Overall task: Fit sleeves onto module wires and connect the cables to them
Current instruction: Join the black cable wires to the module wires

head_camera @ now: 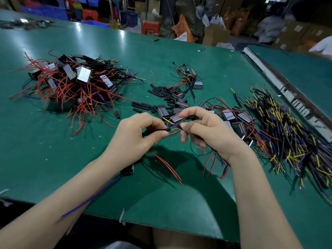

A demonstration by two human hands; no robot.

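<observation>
Two hands meet over the middle of a green desk (125,51), which carries everything else. Largest on it is the heap of modules with red wires (71,81) at far left; a long spread of black cables with yellow and purple ends (287,133) lies along the right side; a smaller cluster of loose modules (231,115) sits just beyond the hands, and a scatter of short black sleeves (161,92) lies behind that.

The left hand (136,135) pinches a black sleeve (159,130) between thumb and fingers, its open end pointing right. The right hand (206,130) has its grip closed on thin red, blue and yellow wires (172,125) close to their tips, with more red leads trailing below the wrist.

The wires look light and limp, likely to buckle if held far back, so a hold near the tips suits threading. The sleeve seems soft and smooth, easily squashed shut; a light pinch behind its mouth would keep it open.
</observation>
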